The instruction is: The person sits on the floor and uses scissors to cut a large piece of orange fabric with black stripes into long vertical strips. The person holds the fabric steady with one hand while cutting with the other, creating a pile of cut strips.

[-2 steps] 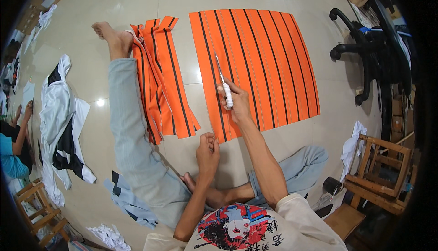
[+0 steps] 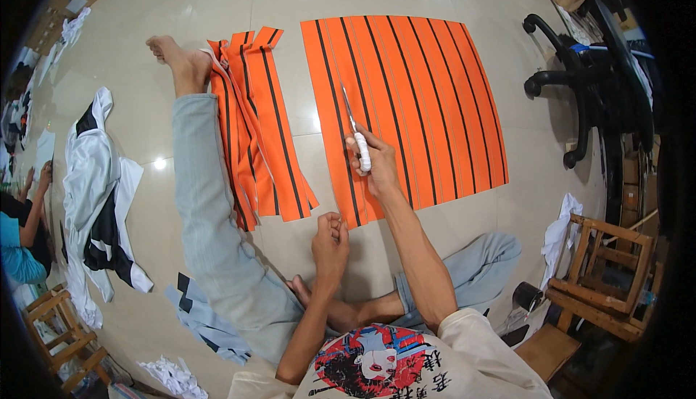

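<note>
A large orange fabric sheet [image 2: 435,109] with black and thin grey stripes lies flat on the floor ahead of me. My right hand [image 2: 377,163] is closed around the white-wrapped handle of a pair of scissors [image 2: 362,151]; their slim blades point away from me, over the sheet's left part. At the sheet's near left corner, my left hand [image 2: 331,243] pinches the fabric edge between its fingertips. Cut orange striped strips [image 2: 272,130] lie in a loose pile to the left, against my outstretched left leg.
White and black cloth [image 2: 101,196] is heaped on the floor at left, with another person's arm [image 2: 32,217] beyond it. A black wheeled chair base [image 2: 573,80] stands at right. Wooden stools [image 2: 605,268] are at lower right, another [image 2: 69,334] at lower left.
</note>
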The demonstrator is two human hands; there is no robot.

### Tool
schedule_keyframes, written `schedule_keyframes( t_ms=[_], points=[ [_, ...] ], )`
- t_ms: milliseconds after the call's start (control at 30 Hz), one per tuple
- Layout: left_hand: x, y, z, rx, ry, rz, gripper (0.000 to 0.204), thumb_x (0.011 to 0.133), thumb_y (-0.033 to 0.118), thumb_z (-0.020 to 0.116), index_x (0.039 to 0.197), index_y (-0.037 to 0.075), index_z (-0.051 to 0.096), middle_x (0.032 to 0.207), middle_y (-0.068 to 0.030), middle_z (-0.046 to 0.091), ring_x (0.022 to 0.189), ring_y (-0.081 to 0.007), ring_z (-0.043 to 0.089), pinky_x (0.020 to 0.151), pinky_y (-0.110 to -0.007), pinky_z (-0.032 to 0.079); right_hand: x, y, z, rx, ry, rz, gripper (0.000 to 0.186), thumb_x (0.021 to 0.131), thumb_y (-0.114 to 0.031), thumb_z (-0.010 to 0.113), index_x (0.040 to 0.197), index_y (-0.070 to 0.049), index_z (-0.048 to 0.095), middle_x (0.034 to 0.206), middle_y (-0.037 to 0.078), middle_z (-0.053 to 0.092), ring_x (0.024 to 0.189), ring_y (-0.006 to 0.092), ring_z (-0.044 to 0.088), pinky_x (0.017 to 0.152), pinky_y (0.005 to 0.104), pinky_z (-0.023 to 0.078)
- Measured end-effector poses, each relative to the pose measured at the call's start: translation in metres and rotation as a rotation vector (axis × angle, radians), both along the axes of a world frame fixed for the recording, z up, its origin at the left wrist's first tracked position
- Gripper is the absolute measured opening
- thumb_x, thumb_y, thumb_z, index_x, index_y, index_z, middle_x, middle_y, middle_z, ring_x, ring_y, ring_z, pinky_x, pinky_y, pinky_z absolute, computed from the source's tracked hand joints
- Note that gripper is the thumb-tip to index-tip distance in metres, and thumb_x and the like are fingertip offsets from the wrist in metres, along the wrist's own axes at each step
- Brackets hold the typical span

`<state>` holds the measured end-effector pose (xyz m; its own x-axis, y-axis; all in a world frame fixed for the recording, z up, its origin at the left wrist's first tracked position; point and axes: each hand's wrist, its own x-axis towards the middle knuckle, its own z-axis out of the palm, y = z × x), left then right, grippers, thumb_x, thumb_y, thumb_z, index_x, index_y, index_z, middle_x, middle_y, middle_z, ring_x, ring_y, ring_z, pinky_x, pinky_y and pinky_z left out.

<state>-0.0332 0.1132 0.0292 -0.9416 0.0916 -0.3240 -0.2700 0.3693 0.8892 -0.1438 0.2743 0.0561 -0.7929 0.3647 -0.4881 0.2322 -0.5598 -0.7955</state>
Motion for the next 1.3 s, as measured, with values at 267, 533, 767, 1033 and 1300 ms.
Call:
schedule_keyframes(
  t_ms=[267,533,767,1033,1300],
  points=[
    [-0.007,0.004,-0.003,0.023,0.022,-0.016,0.015,0.098,0.003,0.063,0.11,0.001,0.055,0.078,-0.0014,0.061,0.065,-0.0062,0.055,0.06,-0.024,0.044,-0.034,0.013,-0.001,0.057,0.03,0.016,0.058,0.088,-0.013,0.077,0.139,0.006,0.056,0.074,0.001,0.063,0.049,0.0057,0.054,0.038,0.0182,0.034],
    [-0.008,0.005,-0.001,0.061,0.033,-0.011,0.015,0.098,0.003,0.063,0.11,0.001,0.055,0.077,-0.0014,0.059,0.065,-0.0061,0.055,0.058,-0.024,0.043,-0.043,0.017,-0.011,0.071,0.015,0.026,0.059,0.085,-0.011,0.081,0.139,0.0,0.059,0.073,0.0,0.063,0.049,0.007,0.055,0.038,0.0205,0.037],
    [-0.007,0.003,-0.005,0.032,0.091,-0.001,0.016,0.097,0.003,0.063,0.111,0.001,0.056,0.074,-0.005,0.062,0.064,-0.0126,0.059,0.058,-0.029,0.047,-0.06,0.017,0.002,0.037,-0.001,-0.011,0.056,0.085,-0.012,0.081,0.136,0.0,0.061,0.071,0.0,0.061,0.047,0.0059,0.053,0.038,0.0207,0.035],
    [-0.007,0.005,-0.002,0.026,0.072,0.004,0.017,0.097,0.003,0.064,0.111,0.002,0.056,0.076,-0.0054,0.062,0.064,-0.0142,0.06,0.059,-0.029,0.047,-0.079,0.021,-0.008,0.088,0.029,0.036,0.055,0.088,-0.016,0.079,0.136,0.003,0.06,0.074,-0.001,0.062,0.049,0.0049,0.055,0.037,0.0185,0.035],
    [-0.007,0.004,0.001,0.009,0.088,0.008,0.018,0.097,0.003,0.065,0.113,0.003,0.057,0.076,-0.0063,0.062,0.065,-0.0148,0.061,0.059,-0.03,0.048,-0.086,0.024,0.001,0.024,-0.004,0.002,0.058,0.084,-0.011,0.081,0.137,0.001,0.06,0.069,0.0,0.06,0.049,0.0058,0.054,0.038,0.0207,0.035]
  ],
)
